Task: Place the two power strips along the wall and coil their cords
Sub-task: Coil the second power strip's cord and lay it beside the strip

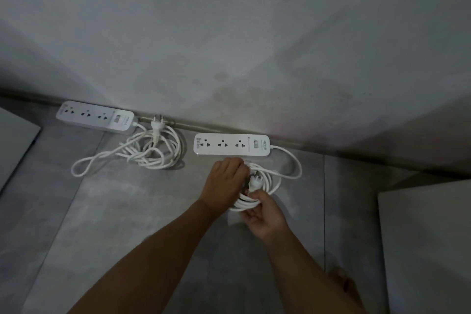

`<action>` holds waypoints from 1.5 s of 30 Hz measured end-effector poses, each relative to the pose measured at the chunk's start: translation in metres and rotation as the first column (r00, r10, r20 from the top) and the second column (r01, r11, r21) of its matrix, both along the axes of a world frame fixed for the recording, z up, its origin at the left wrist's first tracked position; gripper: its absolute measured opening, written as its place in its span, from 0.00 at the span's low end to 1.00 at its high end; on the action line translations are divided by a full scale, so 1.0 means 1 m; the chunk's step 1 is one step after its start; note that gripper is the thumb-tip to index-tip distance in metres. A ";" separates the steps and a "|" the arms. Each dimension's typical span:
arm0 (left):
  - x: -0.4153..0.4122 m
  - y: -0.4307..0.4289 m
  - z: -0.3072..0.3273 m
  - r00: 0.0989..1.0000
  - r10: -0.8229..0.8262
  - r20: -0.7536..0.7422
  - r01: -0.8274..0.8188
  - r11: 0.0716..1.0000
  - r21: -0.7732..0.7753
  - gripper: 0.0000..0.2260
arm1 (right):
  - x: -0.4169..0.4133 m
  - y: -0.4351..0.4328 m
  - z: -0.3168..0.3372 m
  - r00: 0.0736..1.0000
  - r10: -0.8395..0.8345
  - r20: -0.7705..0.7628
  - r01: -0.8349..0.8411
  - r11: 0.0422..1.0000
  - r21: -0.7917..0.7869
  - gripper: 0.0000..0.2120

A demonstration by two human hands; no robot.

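Observation:
Two white power strips lie on the grey floor against the wall's base. The left power strip [95, 116] has its cord [150, 150] in a loose coil beside it, the plug [156, 125] resting on top. The right power strip [232, 145] has its cord [271, 181] looped out from its right end into a coil just in front of it. My left hand [225, 181] grips the coil's left side. My right hand [263, 213] holds the coil's near edge. This cord's plug [254, 182] sits between my hands.
The grey wall [229, 46] meets the tiled floor [127, 211] along a dark baseboard line. A pale flat panel [425, 245] stands at the right, another [15, 140] at the left edge. My foot [342, 282] shows at bottom right.

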State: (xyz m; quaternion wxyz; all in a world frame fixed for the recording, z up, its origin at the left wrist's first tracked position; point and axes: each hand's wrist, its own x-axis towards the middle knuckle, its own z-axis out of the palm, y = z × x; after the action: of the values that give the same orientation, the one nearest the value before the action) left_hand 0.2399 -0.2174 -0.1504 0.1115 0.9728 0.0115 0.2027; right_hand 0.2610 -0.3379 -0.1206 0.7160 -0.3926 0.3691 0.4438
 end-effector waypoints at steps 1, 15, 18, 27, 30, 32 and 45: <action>0.000 0.000 0.002 0.999 0.002 -0.037 -0.002 1.000 -0.006 0.03 | 0.000 -0.001 -0.001 1.000 0.014 0.004 -0.014 1.000 -0.023 0.09; 0.001 -0.008 0.017 0.907 0.049 -0.418 -0.191 0.933 -0.306 0.20 | 0.008 -0.018 0.003 0.972 0.230 0.036 -0.217 0.952 -0.216 0.08; 0.000 -0.006 0.015 0.890 0.079 -0.450 -0.163 0.975 -0.151 0.22 | 0.010 -0.019 0.002 0.965 0.255 0.059 -0.240 0.951 -0.198 0.07; 0.003 -0.005 0.013 0.761 0.083 -0.644 -0.345 0.892 -0.293 0.20 | 0.037 -0.026 0.015 0.560 0.822 0.101 -0.501 0.433 -0.750 0.21; 0.005 -0.009 0.012 0.742 0.109 -0.661 -0.448 0.814 -0.370 0.18 | 0.045 -0.018 0.028 0.504 0.836 0.216 -0.176 0.345 -0.922 0.25; 0.007 -0.012 0.013 0.737 0.113 -0.667 -0.474 0.789 -0.390 0.17 | 0.051 -0.011 0.032 0.492 0.829 0.266 -0.053 0.333 -0.941 0.19; 0.004 -0.020 0.012 0.798 0.098 -0.595 -0.341 0.887 -0.311 0.18 | 0.049 -0.019 0.020 0.027 0.997 -0.067 0.250 -0.072 -0.966 0.20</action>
State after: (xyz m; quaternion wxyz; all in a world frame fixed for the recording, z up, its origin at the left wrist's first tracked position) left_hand 0.2440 -0.2372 -0.1387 0.2761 0.9358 0.2006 -0.0887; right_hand 0.3099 -0.3566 -0.1001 0.0729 -0.9833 -0.1464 0.0801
